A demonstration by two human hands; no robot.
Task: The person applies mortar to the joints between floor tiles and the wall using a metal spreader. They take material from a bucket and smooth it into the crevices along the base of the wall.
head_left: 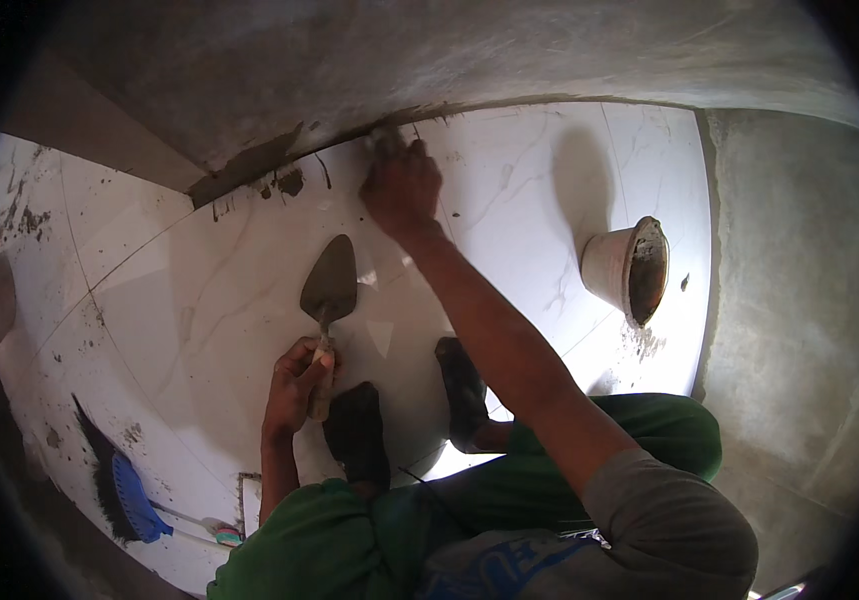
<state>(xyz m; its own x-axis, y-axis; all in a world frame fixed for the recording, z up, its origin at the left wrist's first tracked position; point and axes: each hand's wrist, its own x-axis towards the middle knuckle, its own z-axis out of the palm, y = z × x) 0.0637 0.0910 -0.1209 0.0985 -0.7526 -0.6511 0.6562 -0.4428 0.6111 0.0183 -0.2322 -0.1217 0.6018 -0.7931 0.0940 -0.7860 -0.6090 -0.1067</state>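
My left hand [294,385] grips the wooden handle of a pointed trowel [329,277], its grey-coated blade held over the white marble-look tiles [499,230] and pointing toward the wall. My right hand [399,190] reaches to the foot of the grey plastered wall [399,55], at the joint with the floor. Its fingers are curled round something small that is blurred and partly hidden. Dark smears of mortar [289,183] lie along that joint, left of the hand.
A mortar-stained bucket [604,268] stands at right, near a grey cement surface [779,300]. A blue brush head [134,495] lies at lower left. My dark-shod feet [354,430] are below the trowel. A plastered projection [109,150] juts out at upper left.
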